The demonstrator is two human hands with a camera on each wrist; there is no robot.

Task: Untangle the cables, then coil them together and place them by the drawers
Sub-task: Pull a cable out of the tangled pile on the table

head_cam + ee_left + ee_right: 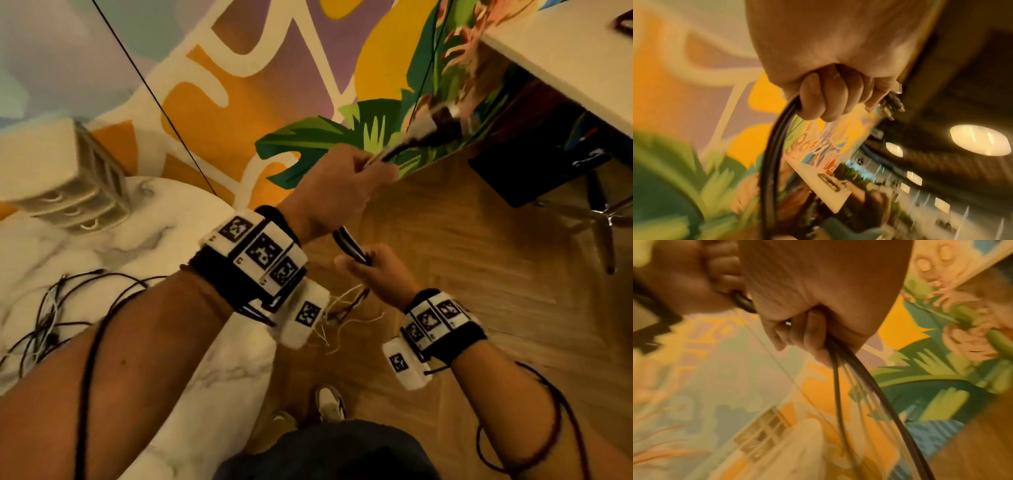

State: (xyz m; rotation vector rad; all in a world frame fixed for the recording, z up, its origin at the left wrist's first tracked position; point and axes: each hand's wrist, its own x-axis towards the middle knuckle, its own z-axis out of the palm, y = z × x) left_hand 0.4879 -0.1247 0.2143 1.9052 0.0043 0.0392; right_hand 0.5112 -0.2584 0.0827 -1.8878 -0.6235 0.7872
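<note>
A bundle of cables (352, 245) is gripped in both fists: the fingers of the left hand (337, 185) are curled tight round its upper end, where blurred plugs (423, 132) stick out, and the right hand (371, 270) is closed round the strands below. More cables (51, 318) are left in a loose tangle on the marble table (212, 383). The drawers (65, 178) are set at the table's far edge, all closed, so their contents cannot be told.

Warm, dim indoor light; both wrist views smear with motion blur and wide-angle bending.
</note>
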